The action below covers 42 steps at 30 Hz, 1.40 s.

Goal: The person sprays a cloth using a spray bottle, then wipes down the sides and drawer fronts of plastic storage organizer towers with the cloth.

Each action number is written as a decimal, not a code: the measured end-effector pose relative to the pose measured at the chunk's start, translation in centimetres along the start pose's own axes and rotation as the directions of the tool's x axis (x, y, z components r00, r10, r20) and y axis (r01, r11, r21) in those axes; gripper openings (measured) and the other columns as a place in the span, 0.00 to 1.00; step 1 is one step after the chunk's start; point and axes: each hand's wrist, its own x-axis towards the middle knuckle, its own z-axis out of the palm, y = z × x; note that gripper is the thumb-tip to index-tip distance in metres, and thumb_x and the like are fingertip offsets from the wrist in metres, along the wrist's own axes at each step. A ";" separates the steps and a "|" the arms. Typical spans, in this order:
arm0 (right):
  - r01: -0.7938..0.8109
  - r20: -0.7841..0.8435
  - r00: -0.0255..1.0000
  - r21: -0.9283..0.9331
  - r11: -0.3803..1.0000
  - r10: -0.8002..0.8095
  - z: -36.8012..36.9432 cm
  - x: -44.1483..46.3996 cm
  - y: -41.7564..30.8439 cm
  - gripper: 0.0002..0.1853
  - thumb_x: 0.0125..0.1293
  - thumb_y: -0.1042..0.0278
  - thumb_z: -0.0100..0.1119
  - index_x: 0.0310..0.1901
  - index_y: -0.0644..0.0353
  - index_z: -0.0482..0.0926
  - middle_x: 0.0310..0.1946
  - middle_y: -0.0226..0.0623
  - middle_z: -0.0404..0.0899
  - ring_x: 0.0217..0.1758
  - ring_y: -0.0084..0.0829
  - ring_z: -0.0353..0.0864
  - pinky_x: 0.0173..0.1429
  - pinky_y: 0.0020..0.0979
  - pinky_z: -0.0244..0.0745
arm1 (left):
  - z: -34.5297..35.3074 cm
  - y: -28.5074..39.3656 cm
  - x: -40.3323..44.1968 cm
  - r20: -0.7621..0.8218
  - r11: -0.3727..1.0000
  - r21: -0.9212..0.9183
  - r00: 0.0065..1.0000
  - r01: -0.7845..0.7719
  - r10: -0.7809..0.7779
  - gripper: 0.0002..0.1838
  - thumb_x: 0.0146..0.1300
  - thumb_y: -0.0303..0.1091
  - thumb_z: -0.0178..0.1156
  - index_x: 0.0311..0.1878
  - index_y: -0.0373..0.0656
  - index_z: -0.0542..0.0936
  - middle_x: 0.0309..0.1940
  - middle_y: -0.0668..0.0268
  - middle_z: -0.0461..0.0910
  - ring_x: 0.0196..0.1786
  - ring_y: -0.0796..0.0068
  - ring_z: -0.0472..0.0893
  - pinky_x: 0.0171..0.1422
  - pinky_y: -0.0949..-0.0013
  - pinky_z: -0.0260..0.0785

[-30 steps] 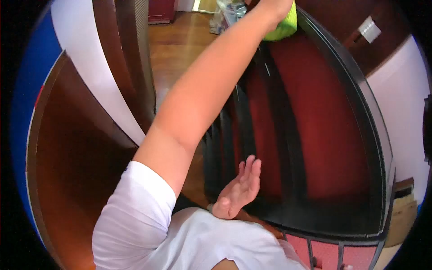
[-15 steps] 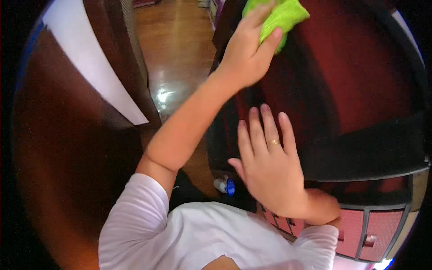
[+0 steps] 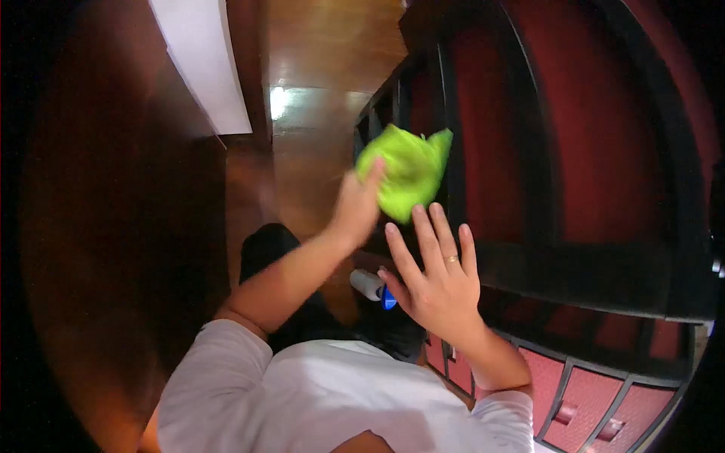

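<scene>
A bright green cloth [image 3: 408, 170], blurred by motion, is bunched in my left hand [image 3: 356, 208]. It hangs against the black frame of a dark piece of furniture with red panels [image 3: 498, 136]. Just below the cloth, my right hand [image 3: 438, 294] is open, its fingers spread and a ring on one of them. The fingertips come close to the cloth's lower edge; whether they touch it or the furniture I cannot tell. Partly behind my right thumb is a white bottle [image 3: 365, 284] with a blue cap.
Pink drawers [image 3: 589, 404] with small handles line the lower right, set in the black frame. A wooden floor [image 3: 325, 45] runs between this furniture and a dark brown surface [image 3: 174, 226] on the left. A white panel [image 3: 208, 60] stands at upper left.
My left hand has drawn the green cloth down and back toward me, near my right hand. The view has shifted, showing more of the red panels and the drawers. My right hand stays open.
</scene>
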 end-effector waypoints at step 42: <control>-0.178 0.350 0.930 0.153 0.972 0.115 5.8 3.5 0.0 0.36 0.57 0.35 0.53 0.58 0.55 0.72 0.59 0.49 0.68 0.66 0.48 0.63 0.68 0.60 0.45 | -6.7 -20.6 10.7 0.498 0.392 0.788 0.866 -0.475 0.047 0.27 0.53 0.29 0.55 0.59 0.33 0.68 0.68 0.57 0.59 0.71 0.47 0.54 0.68 0.53 0.60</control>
